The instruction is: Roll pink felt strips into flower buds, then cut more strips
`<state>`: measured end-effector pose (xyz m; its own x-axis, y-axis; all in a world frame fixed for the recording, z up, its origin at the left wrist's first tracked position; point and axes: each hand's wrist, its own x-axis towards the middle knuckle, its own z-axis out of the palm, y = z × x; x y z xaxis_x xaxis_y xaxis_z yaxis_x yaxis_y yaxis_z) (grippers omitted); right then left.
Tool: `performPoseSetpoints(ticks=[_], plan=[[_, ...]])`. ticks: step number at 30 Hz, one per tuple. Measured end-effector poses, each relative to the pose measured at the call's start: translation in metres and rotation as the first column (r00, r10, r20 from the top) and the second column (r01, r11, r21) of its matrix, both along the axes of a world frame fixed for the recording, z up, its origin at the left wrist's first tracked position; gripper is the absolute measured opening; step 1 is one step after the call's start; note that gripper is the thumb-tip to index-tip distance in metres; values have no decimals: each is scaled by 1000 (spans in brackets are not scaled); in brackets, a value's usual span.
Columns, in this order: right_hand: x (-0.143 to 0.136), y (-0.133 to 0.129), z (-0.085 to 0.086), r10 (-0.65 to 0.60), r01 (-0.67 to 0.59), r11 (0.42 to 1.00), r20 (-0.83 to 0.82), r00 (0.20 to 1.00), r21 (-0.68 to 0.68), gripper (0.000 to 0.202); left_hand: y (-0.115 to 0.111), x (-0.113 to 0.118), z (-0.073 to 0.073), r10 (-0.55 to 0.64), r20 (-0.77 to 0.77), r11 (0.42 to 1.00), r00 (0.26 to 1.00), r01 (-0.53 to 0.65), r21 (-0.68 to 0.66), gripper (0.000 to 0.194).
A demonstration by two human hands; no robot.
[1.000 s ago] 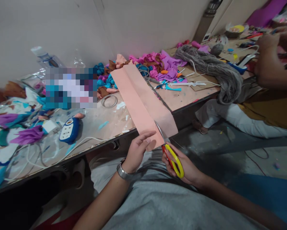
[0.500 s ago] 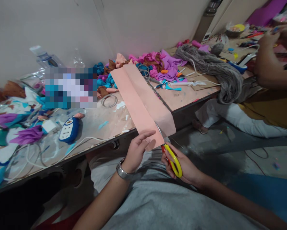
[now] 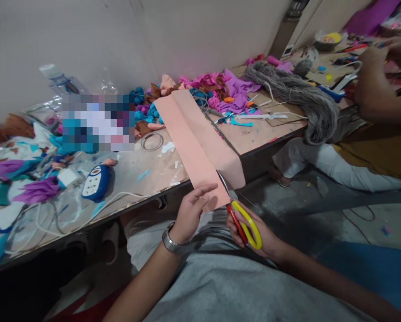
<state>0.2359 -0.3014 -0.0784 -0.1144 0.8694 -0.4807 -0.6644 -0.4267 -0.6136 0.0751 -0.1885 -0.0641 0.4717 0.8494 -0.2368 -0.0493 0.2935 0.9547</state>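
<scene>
A long sheet of peach paper point(image 3: 190, 143), folded lengthwise, runs from the worktable out over its front edge toward me. My left hand point(image 3: 190, 210), a metal watch on its wrist, holds the near end, with index finger and thumb showing on top; the other fingers are partly hidden. In my right hand point(image 3: 250, 228) are scissors point(image 3: 254, 228) with one yellow and one red handle. Their blades lie at the right side of the folded strip, near its end, and the handles stand apart.
On the worktable point(image 3: 163, 167) lie a blue power strip point(image 3: 95, 182), a white cable point(image 3: 116, 197), a wire coil point(image 3: 152, 141) and crumpled coloured paper point(image 3: 217, 89). Grey yarn point(image 3: 294, 96) hangs over the edge. Another person's arm point(image 3: 374, 85) is at far right.
The scissors have opened wider, the yellow handle swinging right, away from the red one. My left hand and the peach paper have stayed nearly in place.
</scene>
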Motion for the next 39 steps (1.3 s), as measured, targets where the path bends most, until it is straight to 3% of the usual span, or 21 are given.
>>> performPoseSetpoints(ticks=[11,22,26,39], plan=[[2,-4,-4,6,-4,999,-30,1000,35,40,-2,-1,-4,-17,16,998,1000,17,53,32],[4,-12,-17,67,-62,996,-87,994,57,57,-1,-1,-3,3,38,994,999,-8,110,28],[4,-10,-13,71,-66,996,-88,994,59,46,-2,-2,-3,0,42,995,999,-5,102,27],[6,-2,-6,48,-47,999,-49,998,13,47,-8,-9,-6,-30,22,993,999,27,118,28]])
